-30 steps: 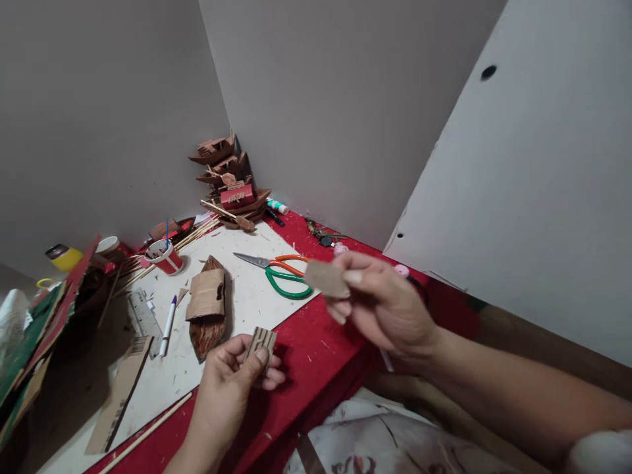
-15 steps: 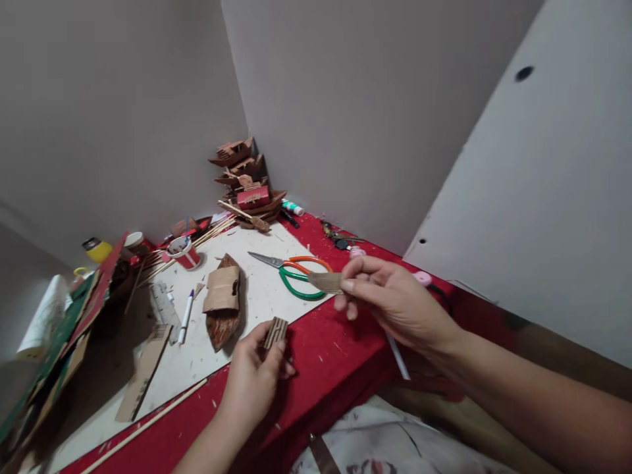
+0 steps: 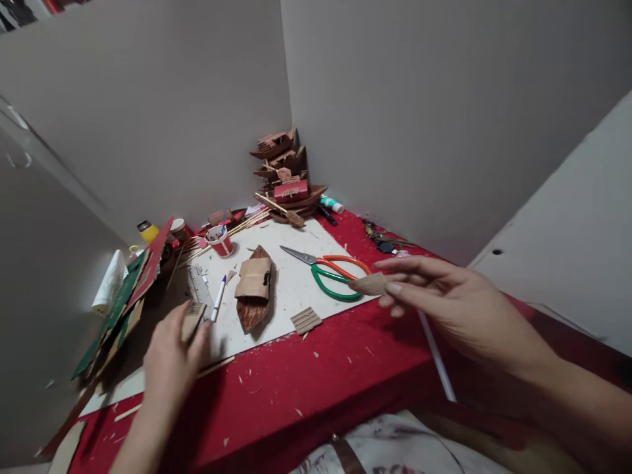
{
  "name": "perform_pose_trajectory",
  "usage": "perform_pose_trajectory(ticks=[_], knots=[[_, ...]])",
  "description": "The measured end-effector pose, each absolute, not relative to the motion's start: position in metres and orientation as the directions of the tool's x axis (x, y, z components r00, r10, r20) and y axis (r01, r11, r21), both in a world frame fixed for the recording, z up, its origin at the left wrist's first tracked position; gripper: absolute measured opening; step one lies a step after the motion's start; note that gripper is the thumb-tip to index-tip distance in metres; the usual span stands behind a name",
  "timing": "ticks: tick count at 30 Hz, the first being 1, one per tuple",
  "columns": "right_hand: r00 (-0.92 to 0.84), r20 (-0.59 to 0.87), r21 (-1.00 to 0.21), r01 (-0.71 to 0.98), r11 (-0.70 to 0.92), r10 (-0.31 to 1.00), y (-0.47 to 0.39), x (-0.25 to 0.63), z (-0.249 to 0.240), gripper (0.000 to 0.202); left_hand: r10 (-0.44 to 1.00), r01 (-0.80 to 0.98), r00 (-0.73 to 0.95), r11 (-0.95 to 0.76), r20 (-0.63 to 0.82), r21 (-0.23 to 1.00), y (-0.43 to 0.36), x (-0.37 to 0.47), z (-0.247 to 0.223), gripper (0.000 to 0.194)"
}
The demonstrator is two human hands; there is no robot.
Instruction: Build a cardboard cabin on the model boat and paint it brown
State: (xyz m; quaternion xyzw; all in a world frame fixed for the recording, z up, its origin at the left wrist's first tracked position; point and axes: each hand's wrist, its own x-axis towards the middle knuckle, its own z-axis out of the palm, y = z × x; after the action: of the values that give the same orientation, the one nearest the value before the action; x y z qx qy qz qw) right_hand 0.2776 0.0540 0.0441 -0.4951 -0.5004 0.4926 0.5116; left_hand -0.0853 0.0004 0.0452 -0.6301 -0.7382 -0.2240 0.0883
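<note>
Near the front edge of the red-covered bench (image 3: pixel 296 375), two bare hands at work. Right hand (image 3: pixel 454 306) pinches a small cardboard piece (image 3: pixel 370 284) between thumb and fingers, held up in front of the scissors' handles. Left hand (image 3: pixel 172 349) bent over a cardboard strip (image 3: pixel 192 321) toward the bench's left side, thumb and fingers apart to either side of it; from where I stand, cannot tell whether they press on it. Marker (image 3: pixel 218 299) just beside that hand.

Ridged cardboard piece (image 3: pixel 306 320) lies flat at the front edge of the white board (image 3: pixel 291 289). Model boat (image 3: pixel 253 316), cardboard cover (image 3: pixel 253 278) over its middle, sits on the board between marker and scissors (image 3: pixel 316 261). Scissors lie with handles toward the board's right edge. Stacked boats (image 3: pixel 286 178) occupy the bench's far corner, against the walls.
</note>
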Motion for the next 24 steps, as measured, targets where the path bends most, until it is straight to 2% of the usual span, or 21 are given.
perform_pose_trajectory(ticks=[2,3,5,8,12,14,16,18,21,24], knots=[[-0.054,-0.011,-1.000,0.018,-0.011,0.998,0.051,0.271,0.046,0.041,0.931,0.954,-0.296,0.299,0.215,0.020,0.011,-0.117,0.044,0.066],[-0.113,-0.033,-0.999,0.026,-0.030,0.993,0.050,0.265,0.046,0.041,0.935,0.940,-0.335,0.340,0.117,-0.031,0.016,-0.128,0.041,0.068],[-0.237,-0.057,-0.998,0.019,-0.054,0.970,0.049,0.252,0.046,0.038,0.918,0.918,-0.397,0.396,-0.017,-0.032,0.023,-0.142,0.034,0.068],[-0.303,0.007,-1.000,0.026,0.016,0.953,0.052,0.237,0.045,0.031,0.912,0.908,-0.410,0.411,-0.030,0.081,0.027,-0.150,0.025,0.067],[-0.209,0.144,-0.982,0.091,0.166,0.967,0.063,0.240,0.046,0.027,0.892,0.884,-0.446,0.425,0.078,0.195,0.024,-0.149,0.024,0.065],[-0.182,0.153,-0.975,0.130,0.178,0.971,0.068,0.247,0.047,0.025,0.896,0.851,-0.435,0.377,0.089,0.365,0.020,-0.143,0.028,0.055],[-0.208,0.097,-0.982,0.141,0.128,0.973,0.069,0.253,0.046,0.024,0.920,0.717,-0.388,0.267,0.051,0.645,0.016,-0.131,0.035,0.047],[-0.277,0.020,-0.988,0.139,0.060,0.961,0.066,0.256,0.043,0.021,0.920,0.506,-0.391,0.229,-0.015,0.831,0.011,-0.113,0.045,0.050],[-0.340,-0.040,-0.991,0.131,0.005,0.940,0.059,0.259,0.040,0.020,0.904,0.233,-0.406,0.248,-0.138,0.940,0.006,-0.078,0.063,0.055],[-0.290,-0.039,-0.992,0.130,-0.001,0.956,0.050,0.270,0.045,0.024,0.925,0.162,-0.336,0.245,-0.180,0.956,0.004,-0.050,0.075,0.052]])
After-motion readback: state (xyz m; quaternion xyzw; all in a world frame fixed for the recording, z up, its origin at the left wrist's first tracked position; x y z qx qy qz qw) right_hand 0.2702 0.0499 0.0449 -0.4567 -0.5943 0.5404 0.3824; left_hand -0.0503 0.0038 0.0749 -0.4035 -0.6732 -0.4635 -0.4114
